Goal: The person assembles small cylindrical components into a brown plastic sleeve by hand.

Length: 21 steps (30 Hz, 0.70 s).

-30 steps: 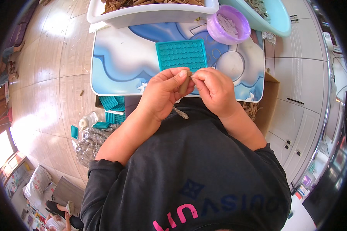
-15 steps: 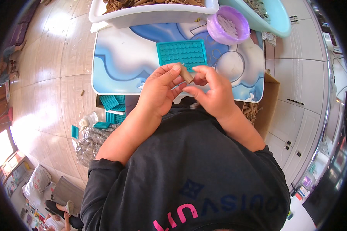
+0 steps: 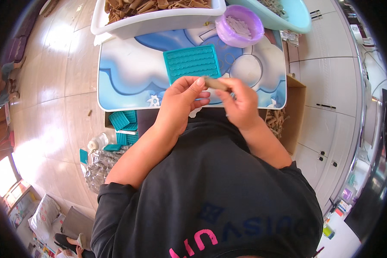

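Note:
A small brown roll [image 3: 216,84], blurred by motion, lies nearly level between my hands above the table's near edge. My left hand [image 3: 180,96] pinches its left end between thumb and fingers. Around its right end, the fingers of my right hand [image 3: 241,102] are closed, with the thumb smeared by motion. Just beyond my hands a teal tray [image 3: 191,62] with rows of rounded hollows rests on the blue-and-white table [image 3: 129,73]; its near edge is partly hidden by my left hand.
A white bin [image 3: 159,26] of brown pieces stands at the back, beside a purple bowl [image 3: 245,39] with pale strips and a light blue basin [image 3: 300,19]. Right of the table is a cardboard box [image 3: 299,101]. More teal trays [image 3: 119,120], a bottle [image 3: 99,141] and crumpled plastic [image 3: 99,167] lie at left.
The brown roll has turned from steeply slanted to nearly level. My right hand has moved in and closed on its right end. The whole view has shifted slightly.

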### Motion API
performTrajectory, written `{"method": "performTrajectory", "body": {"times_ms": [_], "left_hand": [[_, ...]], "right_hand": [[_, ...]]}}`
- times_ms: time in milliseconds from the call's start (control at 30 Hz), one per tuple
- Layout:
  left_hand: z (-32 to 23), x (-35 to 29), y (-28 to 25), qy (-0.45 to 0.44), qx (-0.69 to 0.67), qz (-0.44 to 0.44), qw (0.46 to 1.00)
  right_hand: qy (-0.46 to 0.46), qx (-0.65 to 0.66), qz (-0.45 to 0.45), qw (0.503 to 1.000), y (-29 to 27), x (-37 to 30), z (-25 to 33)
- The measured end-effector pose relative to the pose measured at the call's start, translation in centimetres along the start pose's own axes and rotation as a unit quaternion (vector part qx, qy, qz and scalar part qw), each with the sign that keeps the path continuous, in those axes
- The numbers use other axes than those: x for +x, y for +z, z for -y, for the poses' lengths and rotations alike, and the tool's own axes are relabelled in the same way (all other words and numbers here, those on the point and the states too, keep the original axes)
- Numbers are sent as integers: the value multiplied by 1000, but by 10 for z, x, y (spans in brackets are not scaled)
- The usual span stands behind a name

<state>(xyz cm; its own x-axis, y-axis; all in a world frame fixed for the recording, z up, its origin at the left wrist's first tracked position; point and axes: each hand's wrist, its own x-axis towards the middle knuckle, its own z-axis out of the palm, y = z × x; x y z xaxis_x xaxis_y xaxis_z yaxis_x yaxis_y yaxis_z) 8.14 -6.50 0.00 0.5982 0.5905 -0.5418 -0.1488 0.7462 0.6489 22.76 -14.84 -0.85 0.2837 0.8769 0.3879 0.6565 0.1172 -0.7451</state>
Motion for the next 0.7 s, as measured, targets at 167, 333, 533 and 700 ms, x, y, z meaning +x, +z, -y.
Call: {"method": "performTrajectory", "body": {"times_ms": [167, 333, 533, 700], "left_hand": [[-6, 0, -15, 93, 94, -13, 991], [-14, 17, -28, 442, 600, -105, 658], [-15, 32, -50, 446, 694, -108, 555], [-14, 37, -68, 428, 675, -95, 593]], "right_hand": [[102, -65, -201, 972, -90, -24, -50], [310, -239, -194, 900, -184, -97, -124], [366, -488, 21, 792, -200, -144, -137], [215, -342, -68, 912, -154, -83, -109]]}}
